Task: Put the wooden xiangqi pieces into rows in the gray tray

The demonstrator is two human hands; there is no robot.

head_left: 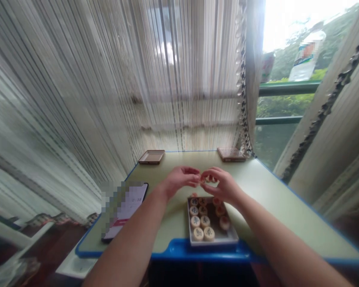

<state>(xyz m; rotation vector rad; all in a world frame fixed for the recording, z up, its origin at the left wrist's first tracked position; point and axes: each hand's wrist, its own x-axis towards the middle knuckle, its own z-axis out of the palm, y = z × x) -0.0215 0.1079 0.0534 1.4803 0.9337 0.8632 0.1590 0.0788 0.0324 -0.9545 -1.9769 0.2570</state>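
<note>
Over the table, just beyond the box, my two hands meet. My right hand (pixel 221 184) is closed around a short row of Chinese chess pieces (pixel 210 179), held between thumb and fingers. The fingers of my left hand (pixel 181 178) curve in at the left end of that row; their tips are blurred. A shallow open box (pixel 214 242) stands at the near edge below the hands. Black-marked pieces (pixel 209 233) lie in two columns on its left side. Several reddish, blurred pieces (pixel 224 223) lie along its right side. A small reddish thing (pixel 194 195) shows at the box's far edge.
A phone (pixel 131 215) with a lit timer screen lies on the left of the pale green table (pixel 167 159). An open shallow tray (pixel 152 156) sits at the far left corner, a flat brown case (pixel 231 154) at the far right. Curtains hang behind; a bottle (pixel 306 56) stands by the window.
</note>
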